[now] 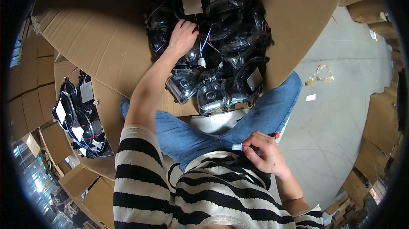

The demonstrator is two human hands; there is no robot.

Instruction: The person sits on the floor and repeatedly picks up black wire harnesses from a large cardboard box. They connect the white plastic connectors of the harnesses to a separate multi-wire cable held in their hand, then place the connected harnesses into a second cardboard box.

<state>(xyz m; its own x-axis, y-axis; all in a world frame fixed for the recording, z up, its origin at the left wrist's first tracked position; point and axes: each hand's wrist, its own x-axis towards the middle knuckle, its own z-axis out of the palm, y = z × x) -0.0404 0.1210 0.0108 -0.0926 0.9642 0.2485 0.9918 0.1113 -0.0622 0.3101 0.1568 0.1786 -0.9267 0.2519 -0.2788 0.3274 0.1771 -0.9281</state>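
Observation:
A large cardboard box (294, 37) in front of me holds a heap of black headlamps (213, 97) with clear lenses, thin wires and white plugs (201, 62). My left hand (183, 37) reaches into the heap at its upper left. Its fingers bend down among the dark lamps below a square beige piece (192, 4); whatever is in them is hidden. Close to my lap, my right hand (263, 152) pinches a small pale blue-white tag (237, 147) between thumb and fingers.
To the left, another carton (104, 114) contains more lamps (76, 118) with red and blue wires. On the grey floor at right lie a yellowish loop of tape (322, 74) and a white slip (311, 97). Stacked cartons (375, 131) line the right side.

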